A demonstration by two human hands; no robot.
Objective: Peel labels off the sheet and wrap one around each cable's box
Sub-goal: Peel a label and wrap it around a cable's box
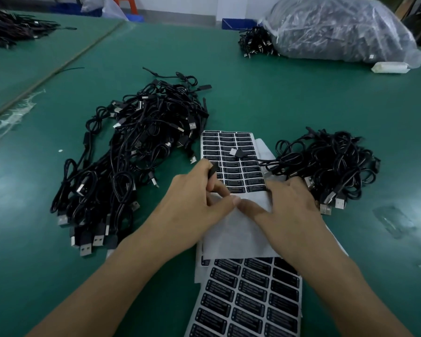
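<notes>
A label sheet with rows of black labels lies in the middle of the table, its near part bare white backing. My left hand grips a small black cable box above the sheet's left edge. My right hand rests on the sheet's bare part, fingers spread, thumb tip touching my left thumb. A black cable with a white-tipped end lies across the sheet. Another full label sheet lies closer to me, partly under my forearms.
A big heap of black USB cables lies left of the sheet, a smaller heap right of it. At the far right sits a clear plastic bag full of cables, with a loose bundle beside it. The tabletop is green.
</notes>
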